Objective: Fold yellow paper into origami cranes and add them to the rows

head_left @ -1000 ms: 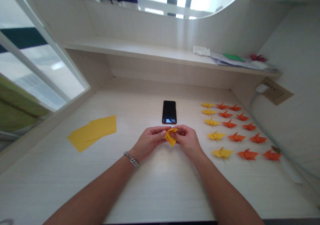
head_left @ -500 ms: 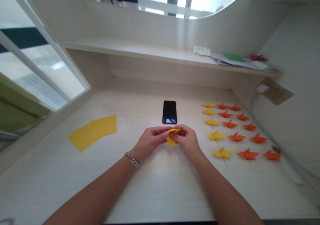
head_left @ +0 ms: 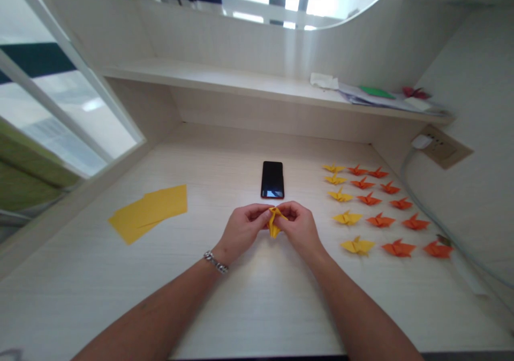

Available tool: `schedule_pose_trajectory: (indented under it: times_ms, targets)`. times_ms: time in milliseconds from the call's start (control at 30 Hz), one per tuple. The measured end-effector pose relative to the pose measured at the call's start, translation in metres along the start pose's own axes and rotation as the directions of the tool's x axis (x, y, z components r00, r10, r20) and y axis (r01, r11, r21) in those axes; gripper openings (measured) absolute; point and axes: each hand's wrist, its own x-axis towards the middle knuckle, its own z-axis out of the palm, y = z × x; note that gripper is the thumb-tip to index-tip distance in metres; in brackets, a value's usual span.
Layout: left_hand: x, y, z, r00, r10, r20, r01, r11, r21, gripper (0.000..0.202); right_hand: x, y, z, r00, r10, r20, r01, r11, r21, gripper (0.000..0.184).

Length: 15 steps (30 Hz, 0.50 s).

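Observation:
A small piece of folded yellow paper (head_left: 274,227) is pinched between both hands just above the desk, its narrow end pointing toward me. My left hand (head_left: 246,226) is closed on its left side, thumb in front. On its right side my right hand (head_left: 299,225) is closed as well. The fingers cover the paper's outer edges. Right beyond the hands lies a black phone (head_left: 272,180). To the right stand rows of paper cranes, with yellow cranes (head_left: 357,246) in the nearest column and orange cranes (head_left: 398,248) beside them.
Flat yellow paper sheets (head_left: 150,211) overlap on the left of the desk (head_left: 225,307). A shelf (head_left: 241,80) runs along the back, holding papers (head_left: 385,99) on its right. A cable (head_left: 425,205) hangs from the wall socket (head_left: 444,147) along the right side.
The folded paper has turned between my fingers: its wide top flap now looks narrower and drawn in. Both hands have shifted only slightly.

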Motion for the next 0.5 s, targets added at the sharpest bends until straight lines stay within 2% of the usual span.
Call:
schedule_pose_trajectory:
  times_ms: [100, 167, 267, 367, 433, 500]
  targets:
    - [0.002, -0.0031, -0.0013, 1.0, -0.016, 0.001, 0.016, 0.999, -0.045, 0.033, -0.0001, 0.0006, 0.001, 0.998, 0.055, 0.043, -0.058, 0.995, 0.077, 0.024]
    - [0.0027, -0.0041, -0.0023, 1.0, -0.001, 0.007, 0.001, 1.0, -0.02, 0.033, -0.0007, 0.0003, 0.0018, 0.995, 0.09, 0.044, -0.094, 0.991, 0.098, 0.027]
    - [0.0016, -0.0039, -0.0031, 0.995, 0.096, -0.04, -0.089, 0.983, 0.16, 0.032, -0.0016, -0.001, 0.0031, 0.996, 0.094, 0.003, -0.094, 0.992, 0.088, 0.027]
    - [-0.0012, -0.0021, -0.0033, 0.972, 0.225, -0.073, -0.189, 0.925, 0.33, 0.028, -0.0019, -0.0027, 0.0036, 0.997, 0.069, -0.019, -0.067, 0.993, 0.094, 0.026]
    - [-0.0022, -0.0008, -0.0034, 0.965, 0.258, -0.053, -0.226, 0.913, 0.341, 0.028, -0.0018, -0.0035, 0.0034, 0.998, 0.05, -0.032, -0.047, 0.995, 0.093, 0.025]
    - [-0.0018, 0.0001, -0.0034, 0.974, 0.226, -0.025, -0.21, 0.938, 0.275, 0.032, -0.0017, -0.0036, 0.0031, 0.999, 0.035, -0.041, -0.031, 0.995, 0.094, 0.025]
